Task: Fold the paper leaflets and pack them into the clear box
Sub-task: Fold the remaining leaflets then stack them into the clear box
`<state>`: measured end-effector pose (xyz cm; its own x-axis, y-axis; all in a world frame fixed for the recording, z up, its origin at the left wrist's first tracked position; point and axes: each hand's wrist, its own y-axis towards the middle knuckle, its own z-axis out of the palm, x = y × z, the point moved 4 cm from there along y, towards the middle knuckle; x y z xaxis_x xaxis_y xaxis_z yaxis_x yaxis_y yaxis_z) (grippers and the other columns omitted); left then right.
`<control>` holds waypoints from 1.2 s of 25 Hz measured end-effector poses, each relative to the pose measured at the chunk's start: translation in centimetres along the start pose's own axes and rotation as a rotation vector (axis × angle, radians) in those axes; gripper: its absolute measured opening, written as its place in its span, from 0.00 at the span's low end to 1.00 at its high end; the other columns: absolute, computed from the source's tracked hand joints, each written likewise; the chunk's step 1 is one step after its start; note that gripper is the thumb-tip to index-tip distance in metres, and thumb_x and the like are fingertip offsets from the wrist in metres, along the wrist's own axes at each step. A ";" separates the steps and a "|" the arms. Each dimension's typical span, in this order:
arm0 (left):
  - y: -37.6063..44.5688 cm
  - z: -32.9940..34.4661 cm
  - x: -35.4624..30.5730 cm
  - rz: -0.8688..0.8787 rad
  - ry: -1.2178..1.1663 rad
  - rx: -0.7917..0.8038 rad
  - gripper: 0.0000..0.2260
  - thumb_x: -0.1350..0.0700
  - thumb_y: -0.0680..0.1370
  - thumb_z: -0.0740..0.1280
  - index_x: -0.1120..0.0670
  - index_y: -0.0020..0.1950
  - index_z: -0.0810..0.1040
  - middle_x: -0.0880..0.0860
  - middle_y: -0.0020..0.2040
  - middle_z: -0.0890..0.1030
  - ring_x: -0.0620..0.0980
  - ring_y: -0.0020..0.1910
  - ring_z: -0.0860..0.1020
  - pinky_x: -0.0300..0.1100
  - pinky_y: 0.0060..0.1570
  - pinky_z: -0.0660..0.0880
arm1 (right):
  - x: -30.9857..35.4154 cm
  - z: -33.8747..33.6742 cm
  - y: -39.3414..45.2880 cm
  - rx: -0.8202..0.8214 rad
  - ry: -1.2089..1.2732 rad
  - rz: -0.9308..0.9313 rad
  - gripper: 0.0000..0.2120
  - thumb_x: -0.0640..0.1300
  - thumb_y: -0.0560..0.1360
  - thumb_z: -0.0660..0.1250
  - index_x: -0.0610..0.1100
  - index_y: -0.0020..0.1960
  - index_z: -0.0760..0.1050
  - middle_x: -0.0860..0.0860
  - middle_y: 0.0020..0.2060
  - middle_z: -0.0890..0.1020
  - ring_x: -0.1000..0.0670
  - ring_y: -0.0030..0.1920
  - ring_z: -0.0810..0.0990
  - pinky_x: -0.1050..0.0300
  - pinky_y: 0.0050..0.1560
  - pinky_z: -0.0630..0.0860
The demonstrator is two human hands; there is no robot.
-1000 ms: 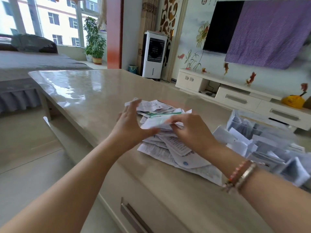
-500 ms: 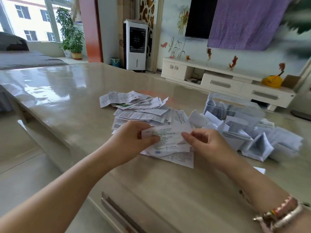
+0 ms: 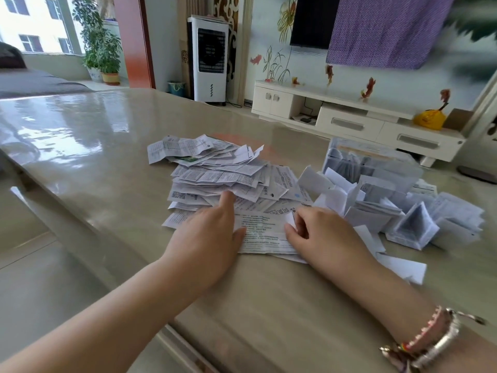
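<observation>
Both hands are down on one leaflet [image 3: 265, 234] at the near edge of the table [image 3: 88, 146]. In the head view, the only one, the left hand [image 3: 207, 235] lies flat with straight fingers pressing the sheet's left end, while the right hand [image 3: 321, 235] curls its fingers at the right end and seems to pinch a turned-up corner. Half a second ago the sheet was held up between both hands above the heap; now it rests on the table, which suggests the fold is about to be pressed. Behind it spreads the loose pile of unfolded leaflets [image 3: 215, 170], and to the right a cluster of folded leaflets [image 3: 403, 224] lies well short of packed, beside the clear box [image 3: 376, 162], which already holds some.

Hard to make out: whether a crease exists yet, since the right palm covers that end. The box's walls blur into its contents, so its fill level is uncertain. Print on the sheets is unreadable.
</observation>
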<state>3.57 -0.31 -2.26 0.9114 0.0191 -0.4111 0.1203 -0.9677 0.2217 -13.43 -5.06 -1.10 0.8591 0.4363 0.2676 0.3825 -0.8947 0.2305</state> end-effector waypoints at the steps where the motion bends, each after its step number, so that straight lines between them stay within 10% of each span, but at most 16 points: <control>1: -0.1 0.2 -0.1 0.028 0.039 -0.014 0.18 0.47 0.80 0.59 0.50 0.66 0.58 0.51 0.54 0.77 0.53 0.57 0.74 0.47 0.53 0.72 | 0.1 0.0 0.0 -0.008 -0.048 -0.014 0.14 0.52 0.78 0.60 0.47 0.38 0.61 0.53 0.35 0.70 0.49 0.41 0.69 0.56 0.43 0.64; 11: -0.7 0.4 -0.4 0.235 -0.009 -0.130 0.13 0.53 0.78 0.63 0.42 0.61 0.75 0.45 0.54 0.69 0.49 0.59 0.68 0.47 0.59 0.69 | 0.6 0.0 -1.4 0.086 0.192 -0.425 0.16 0.57 0.73 0.68 0.50 0.57 0.77 0.57 0.54 0.79 0.57 0.56 0.75 0.59 0.59 0.71; 16: -0.3 0.4 0.1 0.326 -0.173 -0.007 0.20 0.32 0.69 0.59 0.42 0.52 0.79 0.40 0.48 0.72 0.44 0.53 0.70 0.46 0.55 0.71 | 0.7 -0.3 -1.5 0.093 0.151 -0.448 0.14 0.57 0.75 0.63 0.52 0.56 0.78 0.59 0.53 0.81 0.58 0.55 0.78 0.54 0.55 0.75; 22: 0.4 0.1 0.5 0.278 -0.286 -0.036 0.03 0.51 0.73 0.71 0.49 0.45 0.81 0.44 0.43 0.77 0.44 0.44 0.74 0.42 0.47 0.72 | 0.2 -0.7 -1.3 0.032 0.373 -0.265 0.05 0.45 0.75 0.69 0.53 0.48 0.81 0.64 0.41 0.82 0.66 0.46 0.78 0.71 0.47 0.71; 30: 1.4 0.5 1.3 -0.072 -0.270 -0.050 0.10 0.44 0.78 0.63 0.48 0.55 0.71 0.45 0.43 0.73 0.48 0.43 0.73 0.42 0.40 0.67 | -1.1 0.8 0.6 -0.056 0.314 -0.003 0.06 0.48 0.76 0.66 0.49 0.51 0.73 0.54 0.34 0.74 0.54 0.38 0.73 0.58 0.41 0.71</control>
<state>4.75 -1.76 -2.89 0.7628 0.0132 -0.6465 0.2062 -0.9526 0.2239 -13.85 -6.15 -1.95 0.7073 0.4552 0.5408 0.3585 -0.8904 0.2805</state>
